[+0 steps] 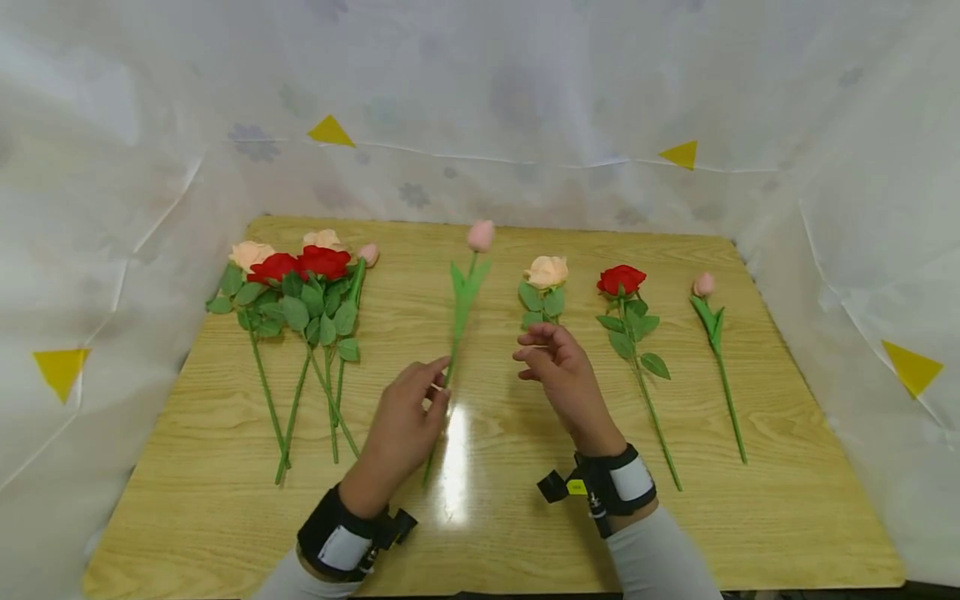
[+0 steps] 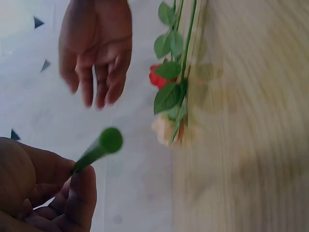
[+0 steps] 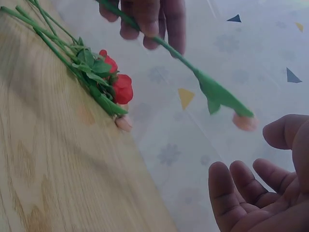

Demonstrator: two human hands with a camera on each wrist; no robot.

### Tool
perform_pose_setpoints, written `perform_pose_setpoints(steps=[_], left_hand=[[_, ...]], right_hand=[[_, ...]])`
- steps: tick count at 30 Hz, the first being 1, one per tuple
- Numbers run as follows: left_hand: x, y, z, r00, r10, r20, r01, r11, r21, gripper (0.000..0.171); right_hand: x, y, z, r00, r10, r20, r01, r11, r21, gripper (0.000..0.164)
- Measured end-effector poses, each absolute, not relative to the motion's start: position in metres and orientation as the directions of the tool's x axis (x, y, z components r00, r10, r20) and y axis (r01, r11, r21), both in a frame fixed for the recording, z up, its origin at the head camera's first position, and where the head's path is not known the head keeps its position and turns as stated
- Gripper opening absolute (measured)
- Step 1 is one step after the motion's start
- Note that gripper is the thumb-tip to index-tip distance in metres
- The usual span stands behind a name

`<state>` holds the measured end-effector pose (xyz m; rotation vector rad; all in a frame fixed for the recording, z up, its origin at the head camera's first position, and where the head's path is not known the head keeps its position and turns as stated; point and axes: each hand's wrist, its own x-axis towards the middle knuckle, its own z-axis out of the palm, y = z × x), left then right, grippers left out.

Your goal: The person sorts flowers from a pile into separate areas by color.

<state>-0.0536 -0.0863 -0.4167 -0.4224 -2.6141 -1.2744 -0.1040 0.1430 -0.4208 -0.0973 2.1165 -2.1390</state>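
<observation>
My left hand (image 1: pixel 397 429) pinches the green stem of a pink tulip (image 1: pixel 463 292) between thumb and fingertips. The tulip is held above the table with its bud pointing away from me; in the left wrist view the cut end of its stem (image 2: pixel 111 140) faces the camera. My right hand (image 1: pixel 566 383) hovers to the right of it, fingers loosely bent and nothing in them. Just beyond that hand lies a cream rose (image 1: pixel 547 273), its lower stem hidden. The right wrist view shows the tulip bud (image 3: pixel 245 121) near my right fingers, apart from them.
On the table's left lies a bunch of red roses (image 1: pixel 325 262), cream roses (image 1: pixel 251 254) and a pink tulip (image 1: pixel 368 254), stems crossing. A single red rose (image 1: pixel 622 280) and another pink tulip (image 1: pixel 704 285) lie at the right. White sheeting (image 1: pixel 480 100) surrounds the table.
</observation>
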Motion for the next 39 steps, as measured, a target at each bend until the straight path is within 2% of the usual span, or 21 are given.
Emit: perform_pose_setpoints(steps=[6,12,24,28,31,35,39], left_hand=[[-0.042,-0.048,-0.423,-0.895,0.293,0.337,0.447,0.588,0.674,0.039],[-0.036,-0.038,-0.423,-0.894,0.302,0.331,0.448,0.583,0.678,0.038],[-0.037,-0.041,-0.427,-0.906,0.294,0.306,0.422,0.556,0.716,0.044],[-0.039,-0.058,-0.431,-0.922,0.265,0.281,0.384,0.555,0.738,0.042],[-0.041,-0.076,-0.433,-0.936,0.229,0.268,0.352,0.573,0.74,0.039],[-0.043,-0.1,-0.436,-0.953,0.173,0.249,0.301,0.621,0.724,0.038],[-0.045,-0.12,-0.436,-0.969,0.123,0.214,0.242,0.646,0.724,0.038]], right_hand=[[-0.098,0.128,-0.415,-0.991,-0.133,-0.002,0.014,-0.086,-0.996,0.039],[-0.095,0.126,-0.415,-0.998,-0.061,-0.013,0.021,-0.142,-0.99,0.035],[-0.097,0.141,-0.407,-1.0,0.021,0.005,-0.006,-0.054,-0.999,0.032],[-0.106,0.172,-0.397,-0.998,0.05,0.026,-0.023,0.062,-0.998,0.032],[-0.111,0.203,-0.386,-0.997,0.05,0.067,-0.053,0.23,-0.972,0.033],[-0.116,0.248,-0.37,-0.998,0.04,0.057,-0.03,0.498,-0.867,0.037],[-0.129,0.296,-0.369,-0.999,0.047,-0.016,0.043,0.673,-0.739,0.042]])
